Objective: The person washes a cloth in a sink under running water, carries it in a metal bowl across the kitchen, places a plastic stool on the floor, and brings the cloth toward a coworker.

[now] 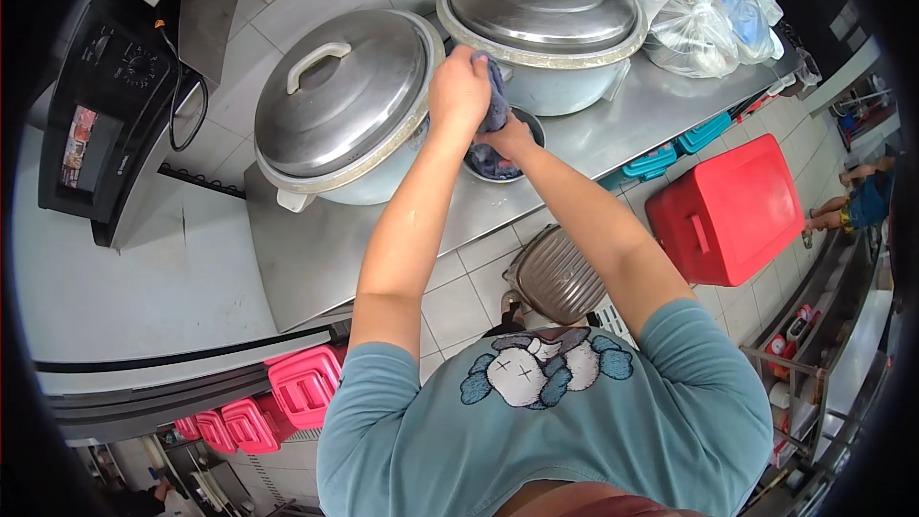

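Observation:
A dark grey-blue cloth point(497, 99) is bunched up between my two hands. My left hand point(459, 88) is closed round its upper part, close to the rim of the left pot point(369, 190). Lower down, my right hand point(507, 137) grips the cloth over a small metal bowl point(542, 131) on the steel counter point(459, 206). More dark cloth shows inside the bowl; the contents are partly hidden by my right hand. A second big lidded pot point(555, 86) stands just beyond the bowl.
Tied plastic bags point(699, 29) sit at the counter's right end. A black-panelled appliance point(115, 96) stands at left. On the floor are a red bin point(728, 211), a ribbed brown container point(560, 273) and pink-lidded boxes point(304, 388). Part of another person point(862, 196) shows far right.

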Motion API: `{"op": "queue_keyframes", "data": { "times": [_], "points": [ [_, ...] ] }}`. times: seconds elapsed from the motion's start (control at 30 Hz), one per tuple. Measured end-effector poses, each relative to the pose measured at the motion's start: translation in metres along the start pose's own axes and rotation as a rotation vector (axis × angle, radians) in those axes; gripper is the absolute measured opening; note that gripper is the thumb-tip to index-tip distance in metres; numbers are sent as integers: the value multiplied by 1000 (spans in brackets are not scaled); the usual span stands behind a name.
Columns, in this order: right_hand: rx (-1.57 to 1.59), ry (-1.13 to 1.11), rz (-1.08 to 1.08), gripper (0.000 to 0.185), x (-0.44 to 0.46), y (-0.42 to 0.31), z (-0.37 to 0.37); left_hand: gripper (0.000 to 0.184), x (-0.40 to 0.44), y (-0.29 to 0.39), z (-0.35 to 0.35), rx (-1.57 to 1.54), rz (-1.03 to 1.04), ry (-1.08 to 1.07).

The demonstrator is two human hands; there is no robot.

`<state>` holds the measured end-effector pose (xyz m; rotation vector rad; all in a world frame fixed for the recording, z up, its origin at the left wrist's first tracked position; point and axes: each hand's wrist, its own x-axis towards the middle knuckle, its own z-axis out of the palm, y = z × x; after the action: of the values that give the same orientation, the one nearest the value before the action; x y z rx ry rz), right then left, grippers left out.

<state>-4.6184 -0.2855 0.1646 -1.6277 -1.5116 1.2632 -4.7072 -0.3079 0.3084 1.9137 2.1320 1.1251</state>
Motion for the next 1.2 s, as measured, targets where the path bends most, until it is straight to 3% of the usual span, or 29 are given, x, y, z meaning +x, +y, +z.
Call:
{"op": "queue_keyframes", "data": {
  "times": [0.07,0.13,0.2,0.23,0.3,0.33,0.37,0.4,0.43,0.47,0.53,0.6,0.7,0.73,0.8,0.83,0.87,0.93,0.97,1.0,1.07,1.1,1.13,1.2],
  "points": [
    [-77,-146,132,58,15,-1,-5,25,-2,-18,4,-219,-102,110],
    [-118,-246,211,50,28,-4,-15,26,-15,-61,37,-234,-67,111],
    [-39,-232,70,45,29,-7,-21,43,-29,-85,59,-253,-310,-231],
    [-22,-193,3,44,26,-10,-25,43,-35,-85,63,-258,-313,-231],
    [-89,-265,-30,44,23,-21,-36,63,-47,-80,72,-902,-858,-475],
    [-149,-340,-60,44,19,-25,-40,63,-46,-80,73,-904,-860,-478],
    [-150,-339,-56,44,18,-18,-39,69,-45,-81,75,-1122,-1033,-538],
    [26,-414,-99,47,25,-5,-36,75,-41,-82,77,-1341,-1199,-592],
    [203,-488,-141,50,25,-2,-34,66,-40,-85,83,-1397,-1224,-534],
    [203,-486,-139,50,24,3,-33,66,-42,-88,90,-1398,-1225,-537],
    [577,-464,-6,59,8,2,-32,56,-45,-101,111,-1316,-1115,-516],
    [648,-382,11,69,2,4,-21,60,-48,-128,149,-1358,-1078,-512],
    [1083,-200,316,73,19,25,1,45,-52,-122,169,-1344,-1093,-244],
    [1087,-200,312,73,24,31,8,45,-54,-117,163,-1341,-1088,-244],
    [1058,14,369,71,27,38,16,41,-58,-113,158,-1365,-1099,-212],
    [1031,82,342,56,26,37,18,34,-60,-115,161,-1340,-1040,-195],
    [1034,84,340,56,27,36,17,34,-62,-118,162,-1338,-1037,-198],
    [1118,-118,211,36,39,50,15,28,-66,-131,170,-1496,-856,-265],
    [1021,-228,163,27,48,56,14,30,-67,-139,166,-1687,-970,-462],
    [1022,-227,162,27,45,49,5,30,-67,-130,147,-1687,-969,-464],
    [779,-489,315,28,33,21,-19,38,-66,-98,101,-1703,-953,-663],
    [758,-512,278,42,38,22,-20,39,-66,-106,104,-1766,-936,-768],
    [758,-513,277,42,40,20,-21,39,-68,-115,112,-1766,-935,-767],
    [387,-389,246,61,45,18,-23,43,-68,-124,119,-1611,-888,-927]
  ]
}}
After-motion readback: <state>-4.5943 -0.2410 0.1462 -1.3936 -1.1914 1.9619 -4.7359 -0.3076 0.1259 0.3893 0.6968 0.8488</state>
